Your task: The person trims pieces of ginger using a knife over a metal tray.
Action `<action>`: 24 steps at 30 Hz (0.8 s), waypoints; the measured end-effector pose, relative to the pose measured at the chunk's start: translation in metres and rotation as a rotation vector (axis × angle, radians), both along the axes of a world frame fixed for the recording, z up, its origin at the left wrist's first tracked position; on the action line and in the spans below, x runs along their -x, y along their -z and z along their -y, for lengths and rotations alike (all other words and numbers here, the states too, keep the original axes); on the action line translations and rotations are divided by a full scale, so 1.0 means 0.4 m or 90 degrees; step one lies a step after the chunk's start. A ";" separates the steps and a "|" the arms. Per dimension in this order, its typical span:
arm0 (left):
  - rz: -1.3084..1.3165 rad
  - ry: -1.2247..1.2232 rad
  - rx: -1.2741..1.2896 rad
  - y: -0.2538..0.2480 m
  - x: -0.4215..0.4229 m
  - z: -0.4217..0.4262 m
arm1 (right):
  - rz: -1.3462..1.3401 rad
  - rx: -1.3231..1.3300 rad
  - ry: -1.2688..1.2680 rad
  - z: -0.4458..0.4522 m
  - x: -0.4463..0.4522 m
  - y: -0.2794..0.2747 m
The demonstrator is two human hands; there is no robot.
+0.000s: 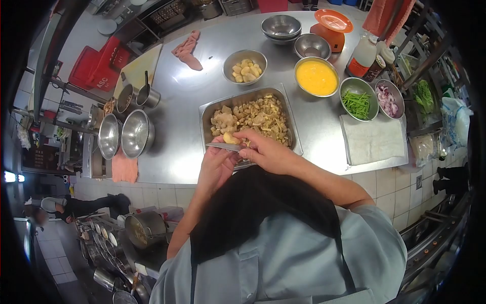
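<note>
A small knife with its blade pointing left is gripped in my right hand. My left hand has its fingers curled round a pale yellow potato-like piece, just beyond the blade. Fingertips of both hands are near the piece. Both hands are over the near edge of a rectangular steel tray, which holds pale brown chopped pieces. Behind the tray stands a steel bowl with several peeled yellow pieces.
Right of the tray are bowls of yellow liquid, green strips and sliced onion, near a white cloth. An orange scale stands behind. Metal bowls are left. Another person stands at lower left.
</note>
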State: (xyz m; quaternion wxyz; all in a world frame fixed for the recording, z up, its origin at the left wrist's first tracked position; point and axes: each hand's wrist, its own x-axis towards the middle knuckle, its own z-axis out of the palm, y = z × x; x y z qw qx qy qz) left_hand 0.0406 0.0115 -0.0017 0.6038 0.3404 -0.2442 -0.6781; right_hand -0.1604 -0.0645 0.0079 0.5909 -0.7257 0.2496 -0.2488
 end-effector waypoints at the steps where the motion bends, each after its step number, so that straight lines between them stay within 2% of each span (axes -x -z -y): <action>1: -0.017 -0.004 -0.012 0.001 0.000 -0.001 | 0.010 0.009 0.001 0.000 -0.001 0.004; 7: -0.030 0.033 0.010 0.002 -0.013 -0.003 | 0.026 -0.002 -0.027 0.010 0.008 -0.004; 10: -0.043 0.041 -0.008 0.009 -0.020 -0.007 | 0.120 -0.068 -0.032 0.018 0.001 0.038; 13: -0.043 0.050 -0.027 -0.014 -0.010 -0.009 | 0.010 -0.261 -0.041 0.030 0.023 0.036; 15: -0.056 0.033 -0.028 -0.005 -0.010 -0.006 | -0.018 -0.327 -0.030 0.033 0.038 0.009; 17: -0.069 0.018 -0.031 0.002 -0.009 -0.003 | -0.022 -0.322 -0.023 0.031 0.044 -0.008; 19: -0.084 0.003 -0.035 0.005 -0.010 0.000 | -0.001 -0.248 -0.024 0.024 0.042 -0.014; 22: -0.067 -0.011 -0.029 0.029 -0.019 0.002 | -0.059 -0.104 -0.044 0.027 0.030 0.003; 24: -0.061 -0.005 -0.021 0.033 -0.020 0.002 | -0.055 -0.126 -0.033 0.023 0.027 -0.002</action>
